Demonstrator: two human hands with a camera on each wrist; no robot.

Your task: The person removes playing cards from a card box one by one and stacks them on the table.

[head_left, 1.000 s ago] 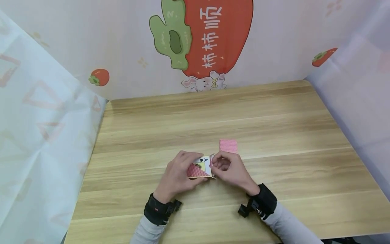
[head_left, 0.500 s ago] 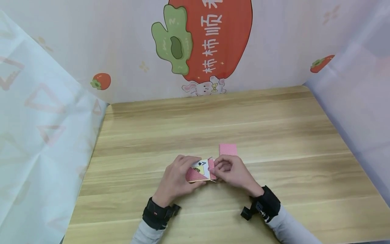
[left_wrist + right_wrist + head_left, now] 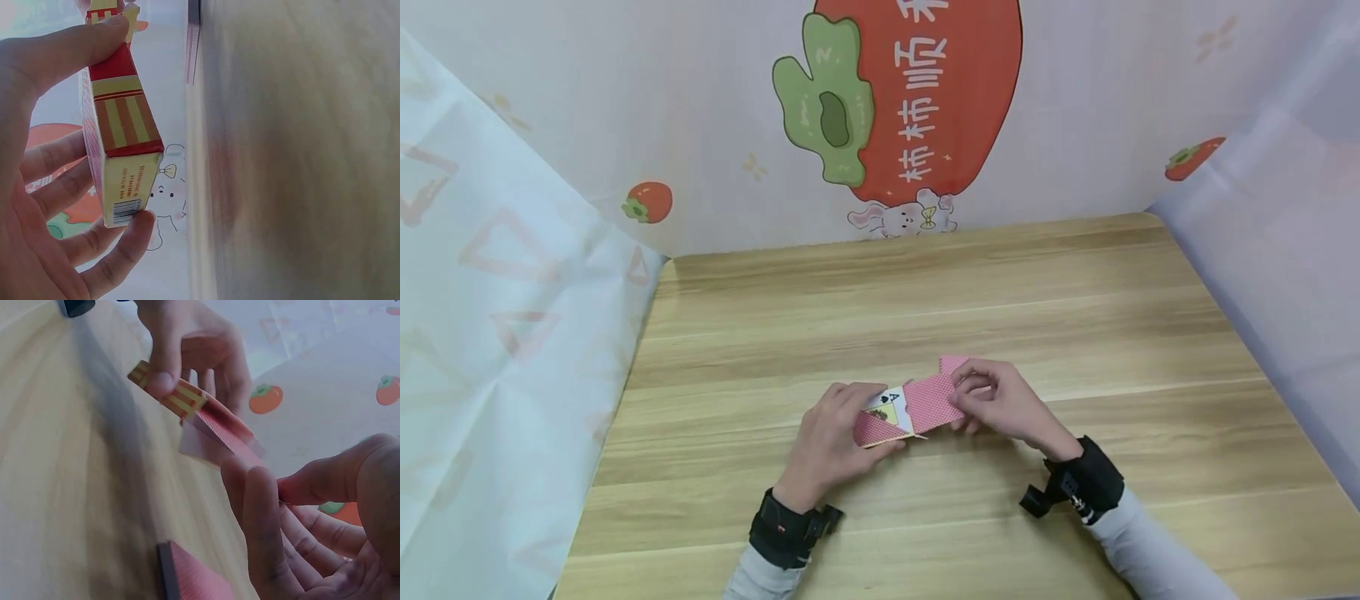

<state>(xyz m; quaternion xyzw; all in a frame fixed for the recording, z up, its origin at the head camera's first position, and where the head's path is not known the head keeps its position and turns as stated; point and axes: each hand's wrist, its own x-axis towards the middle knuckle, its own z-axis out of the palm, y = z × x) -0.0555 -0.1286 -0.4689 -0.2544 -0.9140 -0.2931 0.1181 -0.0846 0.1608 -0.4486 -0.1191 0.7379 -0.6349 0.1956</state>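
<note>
My left hand grips a playing-card box by its long edges, above the table. An ace of spades shows on its upper face, beside a red-patterned part. The left wrist view shows the box's striped side and the barcode end. At the right end, a red-backed playing card sticks far out of the open box. My right hand pinches its outer end between thumb and fingers. How many cards are in this pinch I cannot tell. Small flaps stand out at the box's mouth.
Behind my right hand, a stack of red-backed cards lies on the wooden table, partly hidden. Its thickness shows in the right wrist view. A printed cloth backdrop rises along the table's far edge, with cloth at both sides.
My right hand has moved away to the right from the box's mouth, drawing the red-backed card out with it. The left hand keeps its grip, and the box has tilted slightly.
</note>
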